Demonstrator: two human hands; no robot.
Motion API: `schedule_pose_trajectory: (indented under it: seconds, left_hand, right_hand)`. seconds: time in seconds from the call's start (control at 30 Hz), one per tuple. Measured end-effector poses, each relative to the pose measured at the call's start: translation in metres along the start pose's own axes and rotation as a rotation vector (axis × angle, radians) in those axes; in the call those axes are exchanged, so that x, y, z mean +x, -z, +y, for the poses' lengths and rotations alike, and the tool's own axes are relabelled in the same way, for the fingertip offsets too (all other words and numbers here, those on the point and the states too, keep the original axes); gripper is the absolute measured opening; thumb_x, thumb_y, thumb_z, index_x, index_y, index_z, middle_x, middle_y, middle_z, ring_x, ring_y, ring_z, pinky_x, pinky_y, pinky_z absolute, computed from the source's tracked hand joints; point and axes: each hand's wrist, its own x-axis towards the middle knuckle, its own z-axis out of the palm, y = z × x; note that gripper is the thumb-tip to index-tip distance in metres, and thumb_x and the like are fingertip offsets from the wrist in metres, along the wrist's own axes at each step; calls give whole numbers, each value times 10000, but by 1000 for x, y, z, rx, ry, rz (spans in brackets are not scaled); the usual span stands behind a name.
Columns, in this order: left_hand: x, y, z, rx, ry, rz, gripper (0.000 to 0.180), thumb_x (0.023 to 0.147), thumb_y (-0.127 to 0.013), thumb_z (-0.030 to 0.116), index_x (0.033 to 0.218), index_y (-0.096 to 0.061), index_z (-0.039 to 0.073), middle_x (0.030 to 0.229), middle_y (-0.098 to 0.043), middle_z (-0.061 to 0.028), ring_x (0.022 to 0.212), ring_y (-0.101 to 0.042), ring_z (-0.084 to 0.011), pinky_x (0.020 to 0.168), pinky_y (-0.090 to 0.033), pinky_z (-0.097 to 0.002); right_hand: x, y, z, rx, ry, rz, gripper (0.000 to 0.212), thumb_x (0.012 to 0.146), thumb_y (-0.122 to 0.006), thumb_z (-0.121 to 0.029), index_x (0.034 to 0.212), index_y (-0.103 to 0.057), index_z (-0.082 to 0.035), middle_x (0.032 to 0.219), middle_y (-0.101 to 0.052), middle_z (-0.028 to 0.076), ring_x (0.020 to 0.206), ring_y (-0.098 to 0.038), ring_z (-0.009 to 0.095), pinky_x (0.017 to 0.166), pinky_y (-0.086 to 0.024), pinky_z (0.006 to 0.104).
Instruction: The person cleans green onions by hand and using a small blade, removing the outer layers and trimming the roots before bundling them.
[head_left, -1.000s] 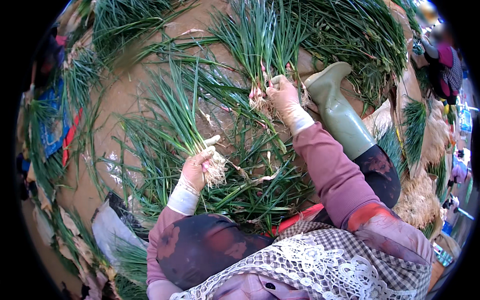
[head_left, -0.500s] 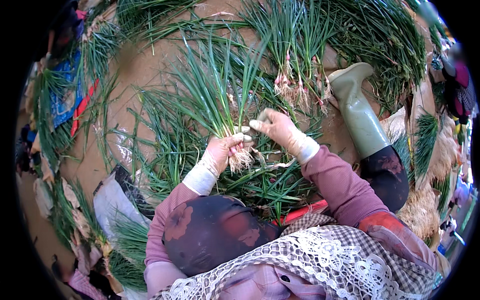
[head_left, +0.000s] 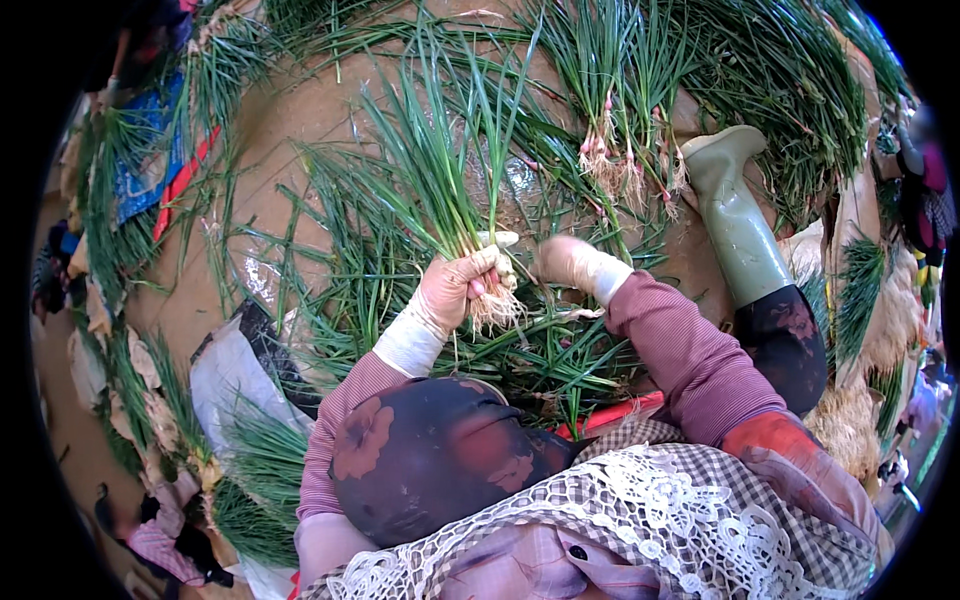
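My left hand [head_left: 455, 288], in a pale glove with a white cuff, is closed round a bunch of spring onions [head_left: 462, 215]. The green leaves point up and away from me. Small pinkish bulbs and stringy roots [head_left: 496, 306] stick out below my fist. Just right of the bunch, apart from it, my right hand [head_left: 568, 262] is smeared by motion, so its fingers cannot be made out. Loose leaves and stalks [head_left: 530, 365] lie on the ground under both hands.
Ahead to the right lies a bunch of rooted spring onions [head_left: 610, 150], beside a large heap of greens [head_left: 780, 90]. My green rubber boot [head_left: 735, 220] stands at the right. A grey-white sheet [head_left: 240, 385] lies at the left. Other people [head_left: 165, 540] are at the edges.
My right hand has moved from beside the onion stems down and slightly right, away from the bunch. My left hand still grips the spring onions, and the whole view has shifted a little.
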Motion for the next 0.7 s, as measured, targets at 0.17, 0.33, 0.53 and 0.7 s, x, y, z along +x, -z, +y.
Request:
schedule_pose_trajectory:
  seconds: [0.17,0.33,0.53,0.7]
  left_hand:
    - [-18,-1,6,-20,60,-103,359,767,-560,125,1082,-459,-14,747,-556,-82,697,-557,-186,648,-475,-316]
    - [-25,-5,10,23,98,-85,317,740,-598,110,1017,-499,-8,708,-539,-58,640,-539,-137,695,-484,-310]
    - [-25,-3,8,-1,74,-39,281,774,-563,112,1023,-508,-4,704,-534,-43,627,-531,-130,607,-469,-276]
    - [-22,-1,10,130,45,-9,286,780,-554,111,1034,-506,-9,705,-540,-41,608,-522,-117,586,-466,-256]
  right_hand:
    - [-36,30,-55,2096,219,-265,406,842,-409,-433,1008,-488,-71,895,-559,51,839,-529,158,748,-419,289]
    - [-17,52,-74,1208,664,490,317,844,-430,-198,1122,-443,-46,1031,-513,57,873,-504,139,796,-404,271]
    - [-3,59,-85,1362,51,734,174,843,-429,-91,964,-491,19,681,-509,16,572,-479,89,486,-413,230]
    - [-23,58,-54,1761,69,704,168,842,-418,-91,966,-515,-32,565,-402,-47,434,-365,41,367,-327,172]
